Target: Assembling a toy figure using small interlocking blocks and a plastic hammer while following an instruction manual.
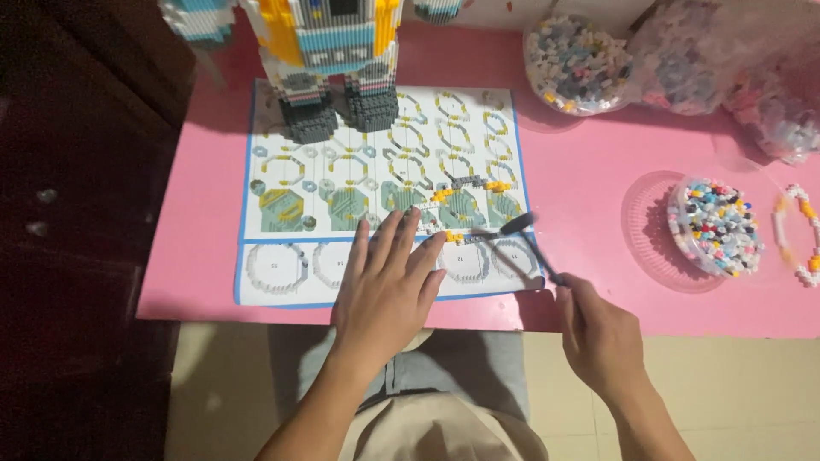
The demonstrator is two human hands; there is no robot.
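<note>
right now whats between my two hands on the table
In the head view, between the left hand and the right hand lies the lower edge of the instruction sheet with its printed rings, crossed by the dark tool the right hand holds.

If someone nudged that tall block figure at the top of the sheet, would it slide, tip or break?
The block figure looks top-heavy: a wide body on two narrow grey feet, so a high push would probably tip it. It seems built of tiny bricks, so a fall might shed pieces. Its feet rest on the paper sheet, so a low push may drag the sheet too.
</note>
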